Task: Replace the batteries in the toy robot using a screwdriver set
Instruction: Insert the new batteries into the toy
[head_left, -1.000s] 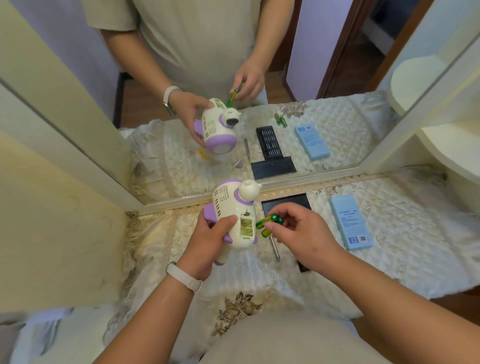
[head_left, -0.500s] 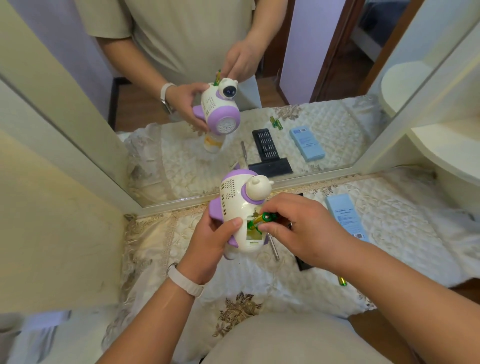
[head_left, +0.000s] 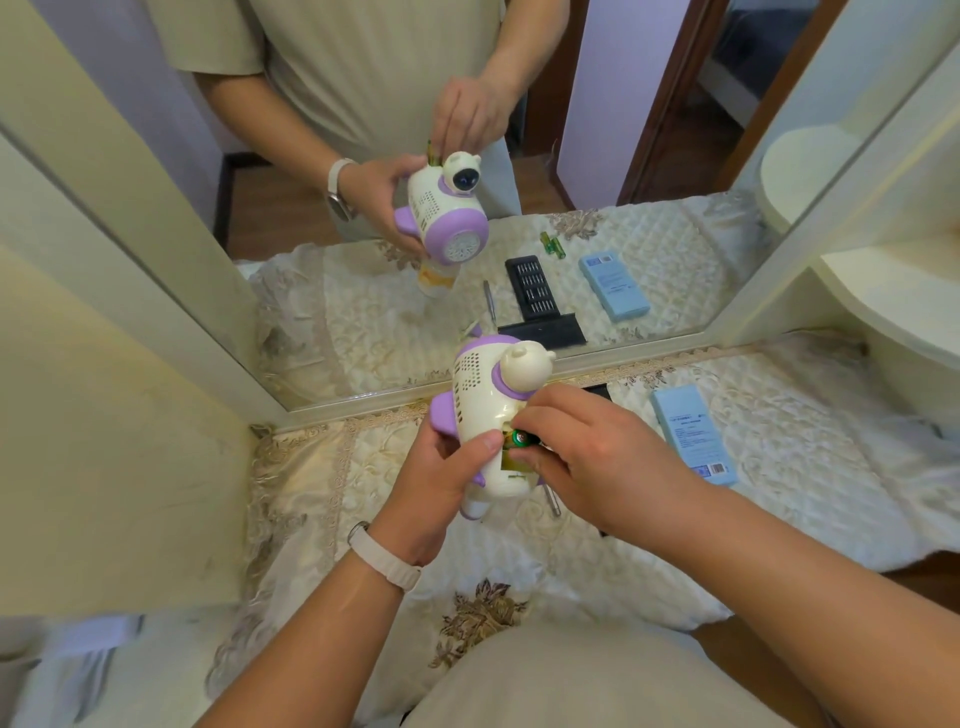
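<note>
The cream and purple toy robot (head_left: 485, 395) is held above the quilted table, its back turned to me with the battery bay open. My left hand (head_left: 441, 475) grips its lower body, thumb beside the bay. My right hand (head_left: 587, 457) pinches a green battery (head_left: 521, 439) at the opening of the bay. A metal screwdriver (head_left: 552, 503) lies on the cloth under my right hand, mostly hidden. The black screwdriver-set case (head_left: 597, 391) is largely covered by my right hand.
A light blue box (head_left: 691, 434) lies to the right on the quilted cloth (head_left: 810, 467). A large mirror (head_left: 649, 156) stands right behind the table and repeats the scene, showing two loose green batteries. A cream side panel stands on the left, and curved shelves (head_left: 893, 291) on the right.
My right hand has carried the green battery from beside the toy to the mouth of its battery bay. The toy has tilted and risen a little in my left hand.
</note>
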